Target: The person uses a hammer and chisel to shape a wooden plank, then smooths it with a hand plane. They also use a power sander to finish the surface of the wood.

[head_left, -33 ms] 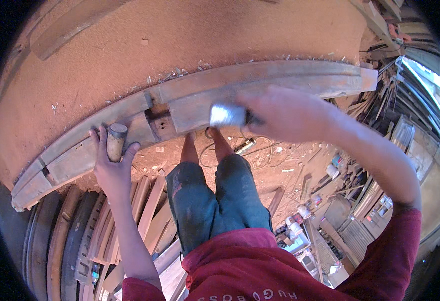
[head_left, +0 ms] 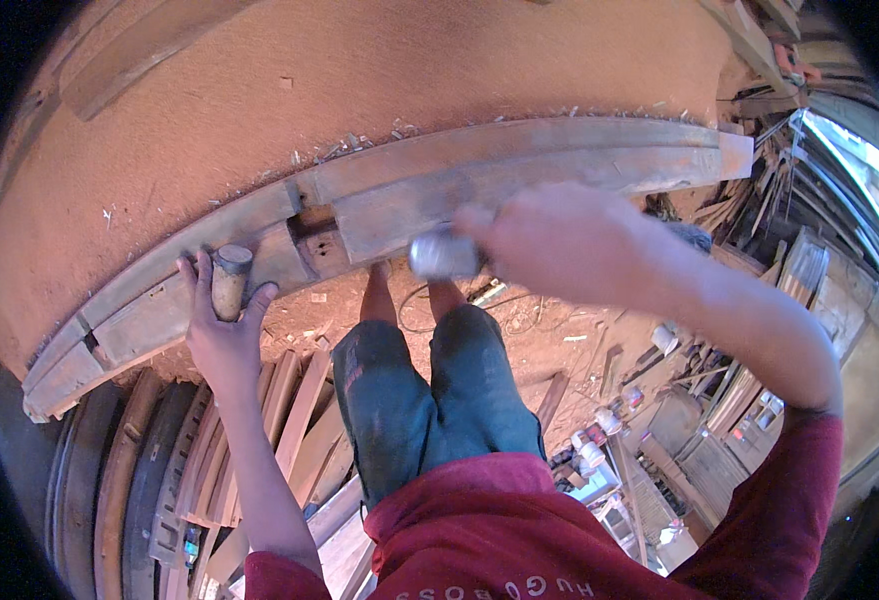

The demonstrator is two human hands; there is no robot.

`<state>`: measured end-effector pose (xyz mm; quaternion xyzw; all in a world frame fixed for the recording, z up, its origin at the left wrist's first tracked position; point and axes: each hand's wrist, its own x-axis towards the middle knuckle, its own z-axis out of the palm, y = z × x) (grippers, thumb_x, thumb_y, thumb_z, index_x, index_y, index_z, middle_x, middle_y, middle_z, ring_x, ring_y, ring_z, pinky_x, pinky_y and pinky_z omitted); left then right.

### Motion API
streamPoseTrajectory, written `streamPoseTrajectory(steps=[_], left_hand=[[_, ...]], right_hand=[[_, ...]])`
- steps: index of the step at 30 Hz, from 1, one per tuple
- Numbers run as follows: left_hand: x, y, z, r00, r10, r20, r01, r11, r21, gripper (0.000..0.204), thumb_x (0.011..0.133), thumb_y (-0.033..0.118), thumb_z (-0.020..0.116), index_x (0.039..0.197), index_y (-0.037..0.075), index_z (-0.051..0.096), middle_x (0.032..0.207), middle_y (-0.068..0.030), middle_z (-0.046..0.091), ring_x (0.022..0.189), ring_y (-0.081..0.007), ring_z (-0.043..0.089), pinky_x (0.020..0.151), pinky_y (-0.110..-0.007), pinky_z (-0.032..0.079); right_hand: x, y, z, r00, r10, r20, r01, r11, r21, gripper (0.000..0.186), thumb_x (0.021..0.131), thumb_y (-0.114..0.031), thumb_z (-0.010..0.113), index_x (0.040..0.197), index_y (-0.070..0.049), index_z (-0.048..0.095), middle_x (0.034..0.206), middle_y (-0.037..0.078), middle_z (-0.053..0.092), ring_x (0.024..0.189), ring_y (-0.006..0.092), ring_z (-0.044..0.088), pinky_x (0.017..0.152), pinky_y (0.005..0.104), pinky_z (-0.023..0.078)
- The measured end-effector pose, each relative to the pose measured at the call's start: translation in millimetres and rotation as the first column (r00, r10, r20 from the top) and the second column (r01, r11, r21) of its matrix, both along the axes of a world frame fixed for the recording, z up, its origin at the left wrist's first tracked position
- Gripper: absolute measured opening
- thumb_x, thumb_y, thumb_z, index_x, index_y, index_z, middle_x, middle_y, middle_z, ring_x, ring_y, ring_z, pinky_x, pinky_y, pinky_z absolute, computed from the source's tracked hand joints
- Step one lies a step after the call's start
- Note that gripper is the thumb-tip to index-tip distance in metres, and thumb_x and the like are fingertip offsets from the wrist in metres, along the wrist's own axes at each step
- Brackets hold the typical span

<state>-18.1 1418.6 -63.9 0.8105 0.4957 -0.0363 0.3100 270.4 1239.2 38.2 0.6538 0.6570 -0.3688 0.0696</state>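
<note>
A long curved wooden beam [head_left: 399, 222] with cut notches lies across the bench in front of me. My left hand [head_left: 227, 345] is on its left part, thumb and fingers around an upright chisel [head_left: 229, 285]. Only the chisel's thick round wooden handle with a dark band at its top shows; the blade is hidden. My right hand [head_left: 549, 240] is closed on a hammer, its shiny metal head [head_left: 444, 254] smeared by motion. The hammer head is apart from the chisel, to its right, near the beam's front edge.
A dust-covered brown bench top [head_left: 479, 65] stretches behind the beam, with wood chips [head_left: 344, 148] along it. Stacked boards [head_left: 284, 400] stand at lower left. Scrap wood, containers [head_left: 599, 420] and a cable [head_left: 419, 318] lie about the floor.
My right hand and the hammer have shifted slightly down and to the left in the picture. My left hand and the chisel have hardly moved.
</note>
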Motion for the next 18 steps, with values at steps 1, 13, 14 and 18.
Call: streamPoseTrajectory(steps=[1,13,14,18], left_hand=[[1,1,0,1.000,0.004,0.003,-0.004,1.000,-0.012,0.086,0.072,0.033,0.085,0.144,0.008,0.046,0.155,-0.0183,0.033,0.139,-0.0307,0.039,0.107,-0.041,0.043],[8,-9,12,0.995,-0.096,0.039,0.093,0.993,0.078,0.077,0.077,0.028,0.082,0.141,0.002,0.048,0.152,-0.0206,0.038,0.138,-0.0332,0.041,0.110,-0.042,0.038],[11,-16,13,0.997,-0.066,0.039,0.061,0.992,0.114,0.073,0.077,0.027,0.082,0.138,0.001,0.051,0.147,-0.0222,0.043,0.133,-0.0342,0.045,0.107,-0.042,0.040],[7,-52,17,1.000,-0.026,0.010,0.023,0.973,0.229,0.049,0.080,0.025,0.078,0.118,-0.001,0.062,0.107,-0.0232,0.066,0.095,-0.0364,0.065,0.083,-0.047,0.050]], right_hand=[[-15,6,15,0.991,0.104,0.081,-0.094,0.989,-0.117,0.036,0.087,-0.017,0.062,0.118,0.000,0.056,0.078,0.013,0.067,0.061,0.0218,0.069,0.049,0.0323,0.054],[-131,-131,-14,0.962,-0.158,-0.224,0.110,0.971,-0.214,0.044,0.086,-0.025,0.060,0.124,-0.006,0.049,0.085,0.016,0.065,0.067,0.0323,0.069,0.054,0.0427,0.055],[-132,-143,-14,0.936,-0.293,-0.196,0.229,0.928,-0.293,0.045,0.086,-0.027,0.061,0.123,-0.005,0.049,0.086,0.017,0.065,0.069,0.0347,0.069,0.057,0.0449,0.056],[-119,-192,-6,0.685,-0.728,-0.023,0.667,0.640,-0.382,0.043,0.086,-0.034,0.063,0.112,-0.002,0.053,0.085,0.022,0.065,0.075,0.0399,0.067,0.065,0.0492,0.054]])
